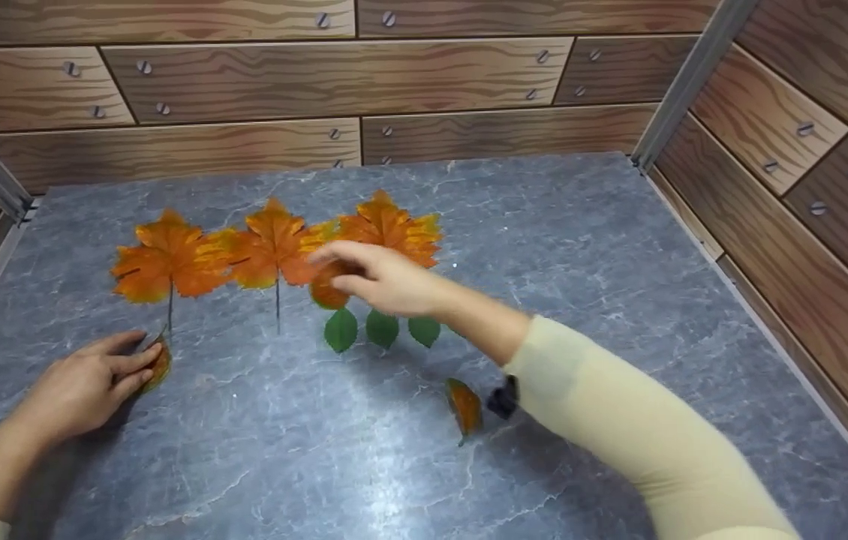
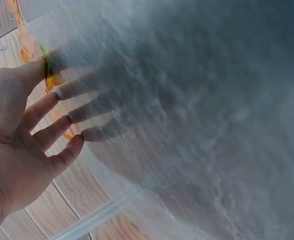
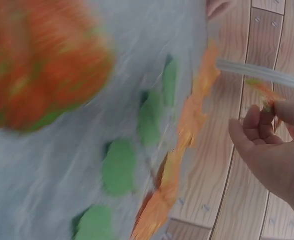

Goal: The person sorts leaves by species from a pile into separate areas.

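Near the left side of the table, my left hand (image 1: 90, 379) touches a small orange-brown leaf (image 1: 160, 366) with extended fingers; the leaf lies just below a maple leaf's stem. My right hand (image 1: 390, 277) pinches an orange leaf with green edges (image 1: 328, 289) between thumb and fingers, over the middle of the table; the right wrist view shows this leaf (image 3: 264, 90) at the fingertips. Three orange maple leaves (image 1: 169, 259) lie in a row at the back, the right one partly behind my hand. Below it are several green leaves (image 1: 341, 330), one mostly hidden by my wrist.
Another orange-green leaf (image 1: 464, 407) lies on the grey marbled table (image 1: 304, 450), near my right sleeve (image 1: 619, 405). A small black device (image 1: 503, 397) hangs at that sleeve. Wood-patterned walls (image 1: 334, 79) with metal corner strips border the table.
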{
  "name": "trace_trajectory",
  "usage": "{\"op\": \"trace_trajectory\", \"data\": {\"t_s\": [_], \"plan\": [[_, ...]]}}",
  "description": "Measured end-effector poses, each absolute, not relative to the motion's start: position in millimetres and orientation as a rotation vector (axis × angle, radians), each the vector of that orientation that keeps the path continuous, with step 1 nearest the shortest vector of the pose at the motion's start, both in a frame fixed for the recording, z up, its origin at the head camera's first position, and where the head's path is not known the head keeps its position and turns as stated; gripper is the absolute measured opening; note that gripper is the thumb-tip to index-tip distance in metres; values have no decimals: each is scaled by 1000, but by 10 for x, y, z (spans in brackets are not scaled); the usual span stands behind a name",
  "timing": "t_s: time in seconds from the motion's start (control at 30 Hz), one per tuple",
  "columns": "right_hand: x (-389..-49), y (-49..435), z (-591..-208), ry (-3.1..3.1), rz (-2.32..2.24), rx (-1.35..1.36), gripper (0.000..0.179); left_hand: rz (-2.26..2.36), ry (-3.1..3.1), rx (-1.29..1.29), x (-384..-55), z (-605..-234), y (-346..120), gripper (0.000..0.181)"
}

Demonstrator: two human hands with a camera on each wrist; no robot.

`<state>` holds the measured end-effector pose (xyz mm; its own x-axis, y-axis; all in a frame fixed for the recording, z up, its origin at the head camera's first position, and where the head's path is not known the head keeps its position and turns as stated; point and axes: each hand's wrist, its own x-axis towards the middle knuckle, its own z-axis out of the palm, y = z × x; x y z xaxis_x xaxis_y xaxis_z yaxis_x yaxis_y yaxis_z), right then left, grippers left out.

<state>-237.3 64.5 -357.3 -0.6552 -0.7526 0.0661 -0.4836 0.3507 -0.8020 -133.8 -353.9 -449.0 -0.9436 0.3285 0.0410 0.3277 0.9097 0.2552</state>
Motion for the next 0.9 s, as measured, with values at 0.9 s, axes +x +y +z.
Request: {"op": "trace_trajectory", "data": {"t_s": [0.9], "plan": [[-2140, -944, -4122, 2107, -1570, -719, 22, 412, 3031, 495, -1341, -4460, -3530, 41]]}}
